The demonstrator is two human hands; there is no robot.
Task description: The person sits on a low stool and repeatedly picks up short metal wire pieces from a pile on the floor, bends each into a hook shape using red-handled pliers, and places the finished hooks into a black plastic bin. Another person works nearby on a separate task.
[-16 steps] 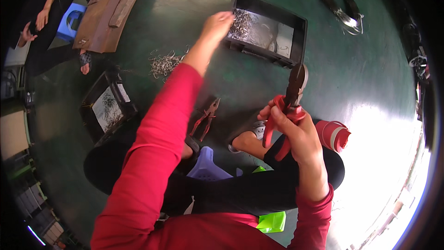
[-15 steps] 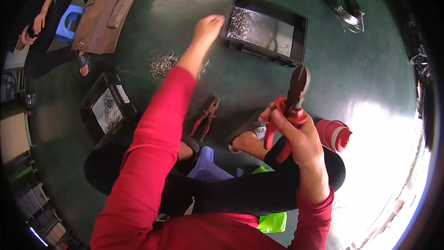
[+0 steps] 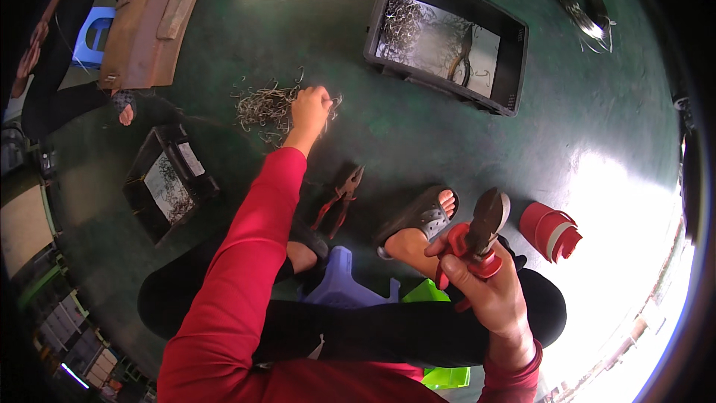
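Note:
My left hand (image 3: pixel 309 110) is at the right side of a pile of bent wire hooks (image 3: pixel 261 108) on the floor. Its fingers are curled together, and what they pinch, if anything, cannot be made out. Red-handled pliers (image 3: pixel 487 222) are gripped in my right hand (image 3: pixel 492 295), jaws pointing up and away from me. A second pair of pliers (image 3: pixel 341 198) lies on the floor between my feet. Beyond my hands, to the right, stands a black crate (image 3: pixel 447 88) with many hooks heaped at its left end and a dark curved tool inside.
A smaller black bin (image 3: pixel 158 216) with thin pieces sits at left. Beside my right knee is a red cylindrical container (image 3: pixel 538 230). A wire coil (image 3: pixel 578 7) lies far right. Wooden boards (image 3: pixel 142 37), a blue stool (image 3: pixel 92 39) and another person's foot (image 3: pixel 125 110) are far left.
My left hand has come back from the crate's left edge to the pile of hooks. My right hand, with the pliers, has dropped lower and closer to me.

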